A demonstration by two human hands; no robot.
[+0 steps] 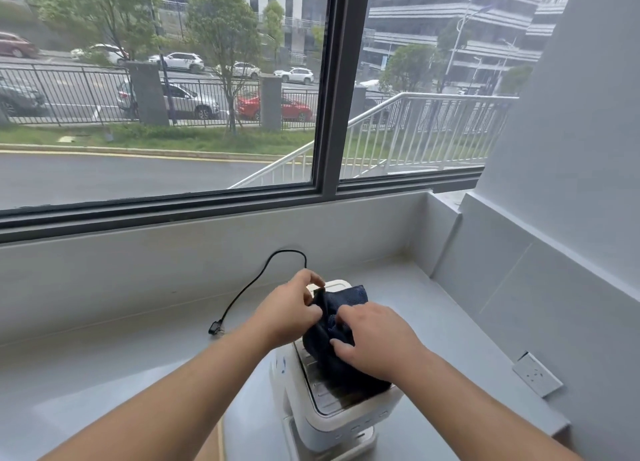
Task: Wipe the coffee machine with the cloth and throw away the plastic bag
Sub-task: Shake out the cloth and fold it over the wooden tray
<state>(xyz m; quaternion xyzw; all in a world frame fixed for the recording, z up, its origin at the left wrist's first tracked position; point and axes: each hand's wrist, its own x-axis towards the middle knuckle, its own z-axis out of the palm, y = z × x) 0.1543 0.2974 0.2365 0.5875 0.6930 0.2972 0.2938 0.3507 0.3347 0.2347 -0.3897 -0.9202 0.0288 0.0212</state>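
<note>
A wide window [173, 79] fills the far wall at twelve o'clock, and below it runs the grey table [138, 356]. On the table, close to the person at six o'clock, stands the white coffee machine [325, 422], with the dark blue cloth [343, 301] bunched on its top. Both hands are on that cloth. The left hand [289, 317] pinches its edge from nine o'clock, and the right hand [379, 344] curls its fingers into the folds from three o'clock. I cannot see the plastic bag anywhere.

The risk, I think, is a hard sideways rub. The machine looks light and could slide or tip. Its black cable [249, 285] loops away at ten o'clock with the plug [215, 329] lying loose on the table, so a snagged cloth could drag it along. A wall socket [537, 374] sits at three o'clock, well apart.
</note>
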